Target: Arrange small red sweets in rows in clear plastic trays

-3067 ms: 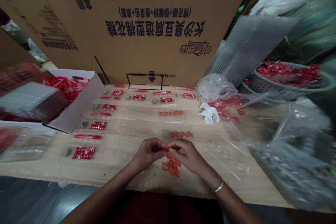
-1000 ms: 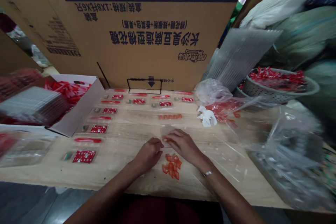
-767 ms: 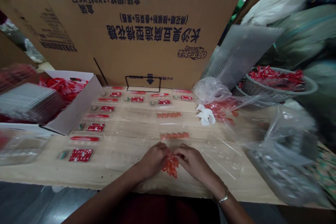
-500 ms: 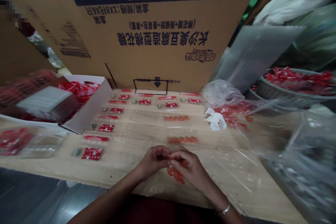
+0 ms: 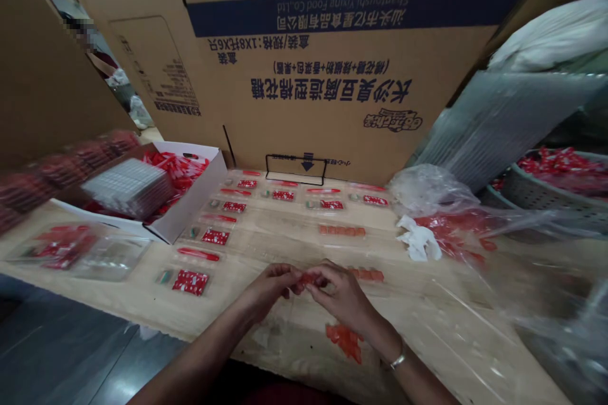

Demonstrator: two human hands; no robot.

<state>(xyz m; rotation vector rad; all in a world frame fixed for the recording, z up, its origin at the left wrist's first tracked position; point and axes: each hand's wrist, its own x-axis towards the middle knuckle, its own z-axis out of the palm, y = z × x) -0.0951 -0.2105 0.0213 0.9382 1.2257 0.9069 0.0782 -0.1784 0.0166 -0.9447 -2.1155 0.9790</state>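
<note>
My left hand (image 5: pixel 268 286) and my right hand (image 5: pixel 340 294) meet above the near part of the wooden table (image 5: pixel 266 247), fingertips pinched together on small orange sachets (image 5: pixel 306 278). A loose pile of the same orange sachets (image 5: pixel 346 338) lies by my right wrist, which wears a bracelet. Just beyond my right hand a row of orange sachets (image 5: pixel 367 274) sits in a clear tray, and a second row (image 5: pixel 342 230) lies farther back.
Clear trays with red packets (image 5: pixel 190 281) and red sticks (image 5: pixel 198 254) cover the table's left and back. A white box of red sticks (image 5: pixel 178 168) stands at left. A big cardboard carton (image 5: pixel 332 69) walls the back. Plastic bags (image 5: pixel 437 202) and a basket of red packets (image 5: pixel 560 171) fill the right.
Both hands dropped back from the tray row to the sachet pile, then lifted with sachets pinched between them. The view swung left and up, so the pile now shows beside my right wrist.
</note>
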